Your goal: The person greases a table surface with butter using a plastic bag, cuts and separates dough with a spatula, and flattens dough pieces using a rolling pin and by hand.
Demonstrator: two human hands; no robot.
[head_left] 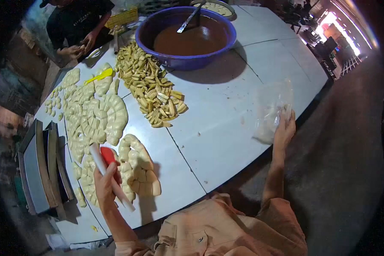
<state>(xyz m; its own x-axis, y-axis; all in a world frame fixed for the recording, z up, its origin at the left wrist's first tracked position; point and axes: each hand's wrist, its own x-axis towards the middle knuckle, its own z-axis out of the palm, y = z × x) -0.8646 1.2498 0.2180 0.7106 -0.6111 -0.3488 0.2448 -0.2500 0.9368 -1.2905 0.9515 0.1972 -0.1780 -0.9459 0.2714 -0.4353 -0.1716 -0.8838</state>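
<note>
My left hand (105,184) is closed around a pale rolling pin (99,158) together with a red plastic scraper (108,155). Just beneath it are pale dough pieces (137,167) set close together on the tabletop, and a larger spread of dough (91,114) lies beyond. At the right edge of the table, my right hand (285,129) grips a clear plastic bag (272,112) by its side. Something whitish shows low in the bag; its kind cannot be made out. The bag's lower edge is at the table surface.
A purple basin (187,63) of brown liquid holds a metal utensil (187,22). Beside it is a heap of sliced banana-like pieces (149,83). A yellow spatula (100,76) rests on dough. Metal trays (36,166) stand at left. Another person (77,23) is at the far left.
</note>
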